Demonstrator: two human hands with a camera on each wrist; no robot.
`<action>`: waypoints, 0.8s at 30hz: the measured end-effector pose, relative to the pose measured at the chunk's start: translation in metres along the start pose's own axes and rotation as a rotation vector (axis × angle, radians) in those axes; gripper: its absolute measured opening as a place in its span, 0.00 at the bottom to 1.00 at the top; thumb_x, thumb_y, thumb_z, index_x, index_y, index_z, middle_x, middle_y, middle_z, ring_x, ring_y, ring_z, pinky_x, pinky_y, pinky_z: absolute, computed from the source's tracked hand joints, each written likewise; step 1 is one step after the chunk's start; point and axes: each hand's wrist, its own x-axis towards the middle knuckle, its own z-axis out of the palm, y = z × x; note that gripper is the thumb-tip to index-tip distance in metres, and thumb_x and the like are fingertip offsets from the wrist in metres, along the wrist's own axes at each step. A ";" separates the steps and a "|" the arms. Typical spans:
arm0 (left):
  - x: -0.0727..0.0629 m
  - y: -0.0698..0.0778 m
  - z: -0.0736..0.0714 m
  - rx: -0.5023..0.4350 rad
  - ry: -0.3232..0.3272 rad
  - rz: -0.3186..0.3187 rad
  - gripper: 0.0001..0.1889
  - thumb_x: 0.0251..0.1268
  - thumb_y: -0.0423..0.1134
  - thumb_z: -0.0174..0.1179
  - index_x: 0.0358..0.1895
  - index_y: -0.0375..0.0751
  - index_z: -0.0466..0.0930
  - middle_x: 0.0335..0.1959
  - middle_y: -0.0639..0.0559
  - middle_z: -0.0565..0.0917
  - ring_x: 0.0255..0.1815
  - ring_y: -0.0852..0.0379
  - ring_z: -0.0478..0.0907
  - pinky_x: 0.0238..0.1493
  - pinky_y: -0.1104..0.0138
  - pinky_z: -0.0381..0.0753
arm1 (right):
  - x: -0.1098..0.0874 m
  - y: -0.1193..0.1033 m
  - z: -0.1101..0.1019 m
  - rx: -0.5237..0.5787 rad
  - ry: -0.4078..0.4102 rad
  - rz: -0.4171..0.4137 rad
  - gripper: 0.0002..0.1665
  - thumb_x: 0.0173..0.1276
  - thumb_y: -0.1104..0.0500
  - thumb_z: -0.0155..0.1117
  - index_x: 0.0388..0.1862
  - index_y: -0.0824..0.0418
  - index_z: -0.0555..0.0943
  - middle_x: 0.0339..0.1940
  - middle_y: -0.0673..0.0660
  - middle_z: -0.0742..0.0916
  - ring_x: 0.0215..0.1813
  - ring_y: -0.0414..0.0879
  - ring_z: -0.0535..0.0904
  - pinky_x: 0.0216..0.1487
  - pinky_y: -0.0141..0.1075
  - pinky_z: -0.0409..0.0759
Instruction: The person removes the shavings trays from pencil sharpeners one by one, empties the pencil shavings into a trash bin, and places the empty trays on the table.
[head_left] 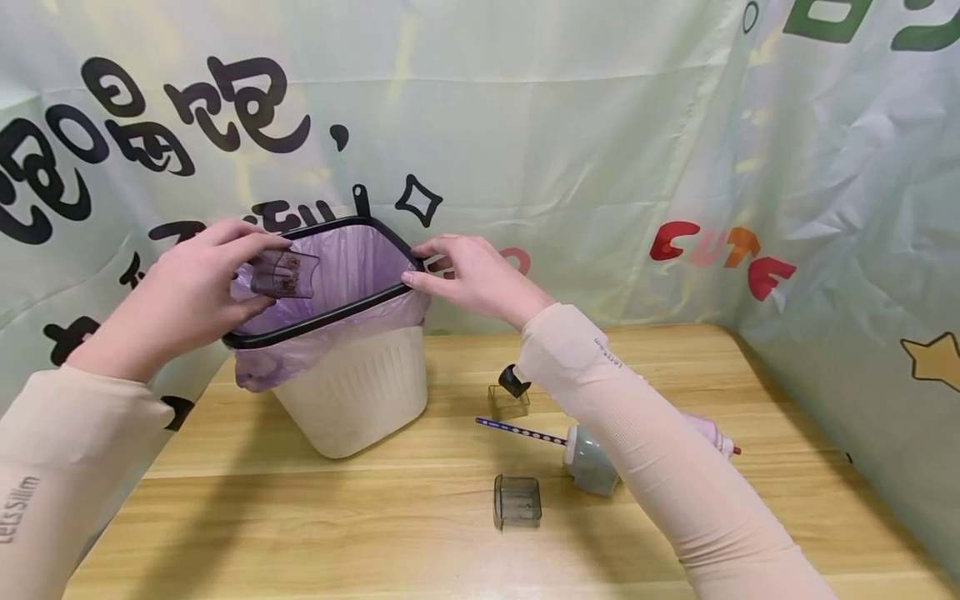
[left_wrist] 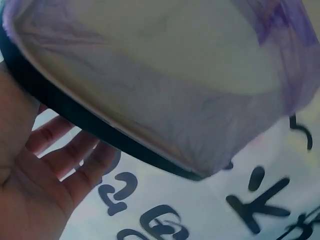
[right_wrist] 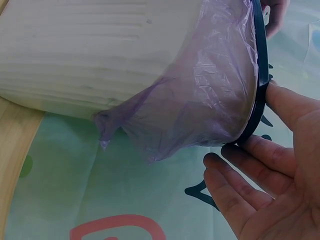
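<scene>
My left hand point(head_left: 191, 287) pinches a small smoky see-through plastic box point(head_left: 285, 273) between thumb and fingers, over the mouth of a trash bin point(head_left: 360, 387). Brownish bits show on the box. The white bin has a black rim point(head_left: 330, 316) and a purple bag point(head_left: 352, 254) folded over its edge. At the rim's right corner, my right hand point(head_left: 472, 275) grips with its thumb on the near side and fingers on the far side. In the left wrist view the bin's rim hides what the left hand point(left_wrist: 45, 170) holds.
On the wooden table point(head_left: 360, 533) lie another see-through box point(head_left: 517, 502), a black piece point(head_left: 513, 381) on a clear box point(head_left: 508, 403), and a blue dotted pencil point(head_left: 521, 431) in a grey-blue holder-like object point(head_left: 591, 462). The right arm partly covers a pink object point(head_left: 708, 433). A printed cloth hangs behind.
</scene>
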 end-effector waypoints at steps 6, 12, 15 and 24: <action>-0.002 0.002 0.000 0.056 0.002 0.060 0.36 0.43 0.21 0.77 0.62 0.45 0.85 0.59 0.44 0.83 0.39 0.39 0.85 0.30 0.38 0.83 | 0.001 0.000 0.000 0.001 -0.006 0.004 0.33 0.81 0.42 0.65 0.76 0.58 0.78 0.73 0.55 0.84 0.67 0.50 0.86 0.70 0.41 0.84; 0.000 0.003 -0.001 0.087 0.012 0.124 0.38 0.41 0.21 0.80 0.62 0.45 0.84 0.58 0.45 0.83 0.39 0.43 0.85 0.30 0.42 0.85 | 0.000 -0.001 -0.001 -0.003 -0.005 0.016 0.33 0.81 0.42 0.65 0.76 0.57 0.78 0.73 0.55 0.84 0.67 0.49 0.86 0.71 0.42 0.83; 0.002 0.003 -0.002 0.087 0.018 0.152 0.39 0.41 0.19 0.79 0.63 0.44 0.84 0.58 0.45 0.83 0.42 0.43 0.84 0.31 0.43 0.85 | 0.000 -0.001 -0.002 -0.006 -0.006 0.019 0.33 0.80 0.41 0.65 0.76 0.57 0.78 0.73 0.55 0.84 0.67 0.49 0.86 0.70 0.41 0.84; 0.008 0.003 0.000 0.126 0.017 0.251 0.37 0.41 0.17 0.73 0.62 0.44 0.86 0.55 0.42 0.84 0.44 0.37 0.84 0.41 0.40 0.86 | 0.001 -0.001 -0.001 0.015 -0.008 0.013 0.33 0.80 0.43 0.66 0.75 0.58 0.78 0.73 0.56 0.84 0.67 0.50 0.86 0.70 0.43 0.84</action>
